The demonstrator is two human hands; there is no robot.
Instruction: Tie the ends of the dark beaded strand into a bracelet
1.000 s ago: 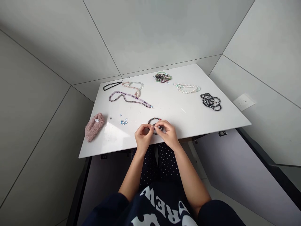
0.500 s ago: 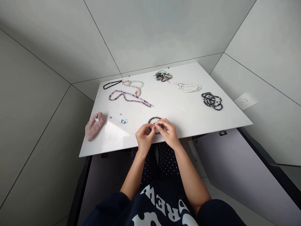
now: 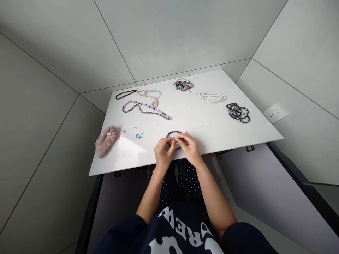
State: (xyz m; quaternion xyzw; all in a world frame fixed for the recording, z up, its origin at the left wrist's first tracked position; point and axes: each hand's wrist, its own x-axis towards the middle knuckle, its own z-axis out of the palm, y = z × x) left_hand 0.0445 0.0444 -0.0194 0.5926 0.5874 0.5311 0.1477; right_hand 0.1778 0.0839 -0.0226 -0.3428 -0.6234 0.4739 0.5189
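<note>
At the table's front edge, a loop of dark beads (image 3: 173, 132) with a red bead on its far side lies under my hands, which partly cover it. My left hand (image 3: 163, 152) is closed in a pinch, thumb against forefinger, over the loop. Facing it, my right hand (image 3: 191, 150) pinches too, and the fingertips of both hands meet near the loop's middle. Whatever sits between the fingertips is too small and too covered to make out.
A pink fuzzy pouch (image 3: 106, 141) and small blue bits (image 3: 139, 135) lie on the left. Farther back are a purple strand (image 3: 137, 103), a black strand (image 3: 126, 94), a mixed bead pile (image 3: 182, 84), a pale strand (image 3: 211, 97) and dark strands (image 3: 237, 113).
My left hand has shifted very slightly right, staying pinched beside the right hand. The view has moved a touch; the strands and pouch lie as before.
</note>
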